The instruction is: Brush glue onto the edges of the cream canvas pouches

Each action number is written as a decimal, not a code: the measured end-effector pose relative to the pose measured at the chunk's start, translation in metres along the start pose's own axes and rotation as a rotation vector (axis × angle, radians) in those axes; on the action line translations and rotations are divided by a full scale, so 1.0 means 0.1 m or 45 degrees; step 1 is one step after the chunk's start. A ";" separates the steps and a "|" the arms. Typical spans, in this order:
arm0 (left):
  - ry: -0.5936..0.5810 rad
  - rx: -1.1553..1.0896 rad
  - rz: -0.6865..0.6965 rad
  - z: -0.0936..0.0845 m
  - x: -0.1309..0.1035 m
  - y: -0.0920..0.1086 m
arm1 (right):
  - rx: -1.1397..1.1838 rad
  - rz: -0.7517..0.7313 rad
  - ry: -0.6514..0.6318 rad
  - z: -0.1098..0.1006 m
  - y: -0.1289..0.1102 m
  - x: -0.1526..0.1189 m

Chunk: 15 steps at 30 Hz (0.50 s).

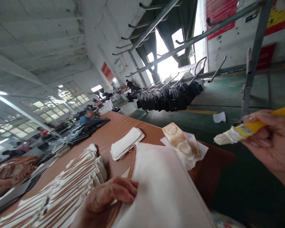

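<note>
My left hand is closed on the brown-trimmed edge of a large white panel in front of me. On the right, my right hand grips a yellow-handled brush, its pale, crusted bristles pointing left and held apart from the panel. Beyond the panel, a glue-stained block-like container sits on a white sheet at the table's edge. A small stack of white pieces lies behind the panel.
Rows of overlapping white pieces with brown edges cover the brown table at left. Dark items hang from a metal rack beyond the table. Brown material is heaped at far left. A person in blue is further back.
</note>
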<state>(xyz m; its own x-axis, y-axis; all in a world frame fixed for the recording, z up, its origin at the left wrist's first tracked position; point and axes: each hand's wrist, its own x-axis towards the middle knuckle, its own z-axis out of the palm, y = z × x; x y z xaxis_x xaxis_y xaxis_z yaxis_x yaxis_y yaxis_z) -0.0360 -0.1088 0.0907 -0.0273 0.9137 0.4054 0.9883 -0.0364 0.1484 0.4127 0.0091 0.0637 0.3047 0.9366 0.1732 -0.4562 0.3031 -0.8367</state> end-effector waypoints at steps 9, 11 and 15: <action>-0.456 -0.087 -0.199 0.44 -0.51 -0.42 | 0.178 0.265 -0.003 0.05 0.30 -0.03; -0.500 -0.085 -0.252 0.69 -0.43 -0.22 | 0.150 0.303 0.012 0.15 0.38 -0.09; -0.515 -0.025 -0.397 1.35 -0.16 0.17 | 0.074 0.339 0.022 0.17 0.48 -0.15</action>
<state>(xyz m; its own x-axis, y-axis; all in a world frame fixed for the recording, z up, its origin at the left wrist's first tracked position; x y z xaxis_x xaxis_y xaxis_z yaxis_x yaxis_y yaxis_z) 0.0012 -0.0691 -0.0346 -0.2561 0.9657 -0.0420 0.9393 0.2589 0.2251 0.3720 0.0129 0.0302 0.1814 0.9817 -0.0583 -0.5695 0.0565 -0.8200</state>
